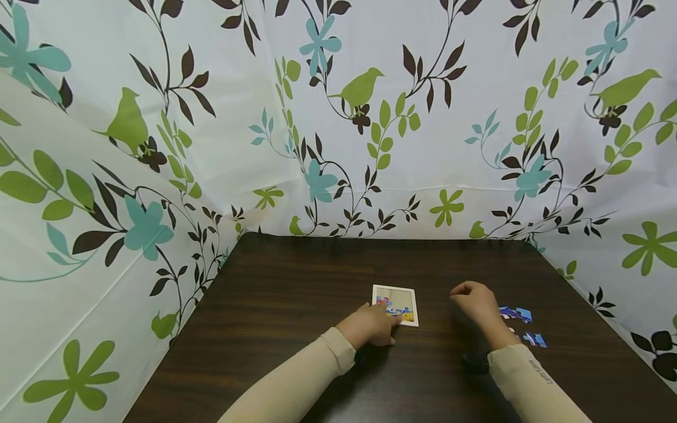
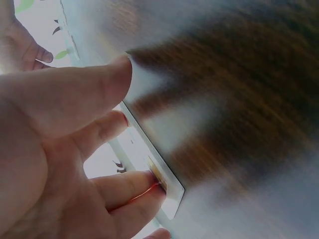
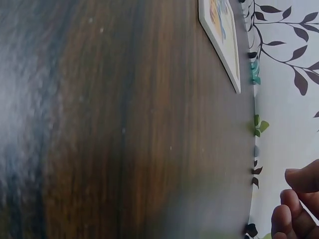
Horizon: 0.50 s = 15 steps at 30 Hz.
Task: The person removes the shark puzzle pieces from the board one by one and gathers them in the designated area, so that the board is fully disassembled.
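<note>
A small jigsaw puzzle tray [image 1: 415,308] with a white border lies on the dark table. Colourful pieces [image 1: 407,315] fill its lower part, while its upper part shows a plain beige base. My left hand [image 1: 372,323] rests on the tray's lower left with fingers extended; in the left wrist view the fingertips [image 2: 149,181] touch it near one edge, thumb held apart. To the right of the tray, my right hand [image 1: 478,304] hovers above the table with fingers loosely bent. The right wrist view shows the thumb [image 3: 304,179] apart from the fingers and nothing visible between them.
Several loose blue and purple puzzle pieces [image 1: 524,315] lie on the table [image 1: 296,282] to the right of my right hand, some partly hidden by the wrist. A patterned curtain [image 1: 349,176] with leaves and birds stands behind the table and along both sides.
</note>
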### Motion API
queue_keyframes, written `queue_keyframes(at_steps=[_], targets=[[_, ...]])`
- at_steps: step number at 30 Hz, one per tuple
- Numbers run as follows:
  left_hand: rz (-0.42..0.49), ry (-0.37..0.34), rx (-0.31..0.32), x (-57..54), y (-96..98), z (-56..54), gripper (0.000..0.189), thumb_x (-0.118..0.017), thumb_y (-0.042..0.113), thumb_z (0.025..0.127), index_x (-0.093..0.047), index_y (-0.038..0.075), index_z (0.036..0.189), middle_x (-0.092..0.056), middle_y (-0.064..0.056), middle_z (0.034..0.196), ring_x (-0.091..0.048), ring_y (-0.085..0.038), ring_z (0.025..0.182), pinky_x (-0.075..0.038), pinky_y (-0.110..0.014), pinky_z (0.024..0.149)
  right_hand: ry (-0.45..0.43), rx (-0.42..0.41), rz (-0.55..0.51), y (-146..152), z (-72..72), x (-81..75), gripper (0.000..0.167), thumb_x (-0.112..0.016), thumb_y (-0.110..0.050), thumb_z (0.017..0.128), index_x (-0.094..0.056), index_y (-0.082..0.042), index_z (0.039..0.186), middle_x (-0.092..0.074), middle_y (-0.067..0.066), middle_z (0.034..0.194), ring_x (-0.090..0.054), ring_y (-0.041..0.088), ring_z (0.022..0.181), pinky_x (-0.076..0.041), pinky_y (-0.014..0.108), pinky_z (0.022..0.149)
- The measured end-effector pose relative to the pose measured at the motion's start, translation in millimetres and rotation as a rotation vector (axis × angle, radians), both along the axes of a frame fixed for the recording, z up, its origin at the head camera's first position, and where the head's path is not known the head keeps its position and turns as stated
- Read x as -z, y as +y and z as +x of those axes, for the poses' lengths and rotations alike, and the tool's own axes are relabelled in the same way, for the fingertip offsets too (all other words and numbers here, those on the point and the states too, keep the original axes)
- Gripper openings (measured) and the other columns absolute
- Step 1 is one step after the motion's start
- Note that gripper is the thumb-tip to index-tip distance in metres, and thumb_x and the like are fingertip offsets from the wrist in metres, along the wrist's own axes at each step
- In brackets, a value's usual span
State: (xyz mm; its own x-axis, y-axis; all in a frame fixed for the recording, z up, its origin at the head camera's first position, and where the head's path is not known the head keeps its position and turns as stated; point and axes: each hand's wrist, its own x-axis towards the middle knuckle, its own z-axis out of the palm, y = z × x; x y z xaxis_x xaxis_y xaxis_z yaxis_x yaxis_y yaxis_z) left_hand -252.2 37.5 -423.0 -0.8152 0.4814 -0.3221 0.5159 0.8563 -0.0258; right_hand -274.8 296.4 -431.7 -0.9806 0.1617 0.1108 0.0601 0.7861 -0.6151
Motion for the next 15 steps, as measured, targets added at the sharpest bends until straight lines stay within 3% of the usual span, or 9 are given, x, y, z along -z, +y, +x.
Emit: queue_keyframes(at_steps=[15], targets=[[-0.001,0.006,0.002,2.1,0.0,-0.9,0.062,-0.064,0.05,0.093,-0.04,0.045,0.149,-0.037,-0.004,0.159,-0.031,-0.016,0.149,-0.029,-0.041,0.12,-0.008,0.003,-0.006,-23.8,-5.4,2.0,0.017,-0.067,-0.018,0.087,-0.072,-0.003,0.094,-0.069,0.021,0.102,-0.062,0.031,0.086,-0.049,0.043,0.069]])
